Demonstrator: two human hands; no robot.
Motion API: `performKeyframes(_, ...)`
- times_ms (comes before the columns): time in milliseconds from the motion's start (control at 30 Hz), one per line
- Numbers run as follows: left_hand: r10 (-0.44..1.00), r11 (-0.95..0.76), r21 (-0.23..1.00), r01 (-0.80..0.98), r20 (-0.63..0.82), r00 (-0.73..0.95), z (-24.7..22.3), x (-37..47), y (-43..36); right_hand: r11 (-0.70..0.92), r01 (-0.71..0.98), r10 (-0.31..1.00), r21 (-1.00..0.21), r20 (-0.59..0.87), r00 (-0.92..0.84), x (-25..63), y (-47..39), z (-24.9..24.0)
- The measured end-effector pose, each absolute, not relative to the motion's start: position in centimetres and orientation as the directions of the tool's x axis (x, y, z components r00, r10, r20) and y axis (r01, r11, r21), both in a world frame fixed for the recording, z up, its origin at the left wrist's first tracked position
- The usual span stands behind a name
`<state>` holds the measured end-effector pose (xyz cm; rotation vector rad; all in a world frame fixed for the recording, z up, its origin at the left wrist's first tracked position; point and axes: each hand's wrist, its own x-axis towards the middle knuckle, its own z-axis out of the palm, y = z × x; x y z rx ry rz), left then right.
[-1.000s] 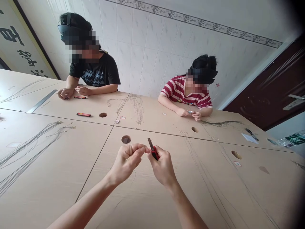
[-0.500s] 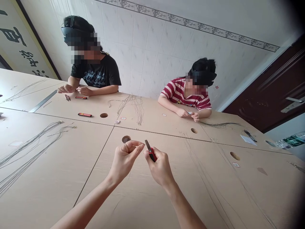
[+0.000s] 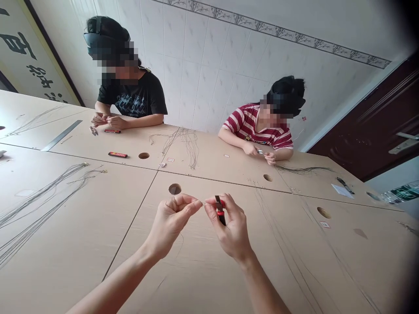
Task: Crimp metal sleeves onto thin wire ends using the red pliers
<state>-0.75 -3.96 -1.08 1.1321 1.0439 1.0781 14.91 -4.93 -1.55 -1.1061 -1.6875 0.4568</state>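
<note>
Over the middle of the table, my left hand (image 3: 175, 222) is closed in a pinch on a thin dark cord (image 3: 182, 239), whose loose end hangs below the palm. The fingertips hide most of what is pinched. Just to the right, my right hand (image 3: 234, 229) is closed around small pliers (image 3: 219, 208) with red and black handles, their dark jaws pointing up and away. Its thumb and index tips come close to my left fingertips, and a tiny thing shows between the two hands, too small to make out.
Bundles of thin cords (image 3: 49, 192) lie on the left, with more strands (image 3: 278, 235) on the right. Round holes (image 3: 174, 189) pierce the table. Across it sit two people, one in black (image 3: 137, 96), one in stripes (image 3: 258, 124). A red-and-black case (image 3: 118, 154) lies near the first.
My right hand has turned and shifted right, swinging the pliers' jaws away from my left fingertips. Its thumb and index now reach toward my left pinch. The left hand has barely moved.
</note>
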Motion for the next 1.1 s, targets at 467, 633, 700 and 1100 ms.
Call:
performKeyframes(467, 0.981, 0.065, 0.996, -0.067, -0.051, 0.186, -0.9, -0.7, -4.4, 0.456, 0.368, 0.881, -0.810, 0.469, -0.059, 15.1, -5.3, -1.4)
performKeyframes(633, 0.979, 0.080, 0.995, -0.056, -0.068, 0.191, -0.7, -0.6, -4.7, 0.434, 0.312, 0.895, -0.845, 0.443, -0.047, 15.0, -5.3, -1.4)
performKeyframes(700, 0.983, 0.066, 0.997, -0.043, -0.058, 0.173, -0.5, -0.5, -4.7, 0.431, 0.298, 0.897, -0.852, 0.440, -0.041, 15.1, -5.3, -1.4)
performKeyframes(1100, 0.871, -0.088, 0.971, -0.223, 0.184, 0.457, 0.5, -2.8, -6.0, 0.425, 0.136, 0.847, -0.895, 0.446, 0.288, 20.4, -3.3, -1.1)
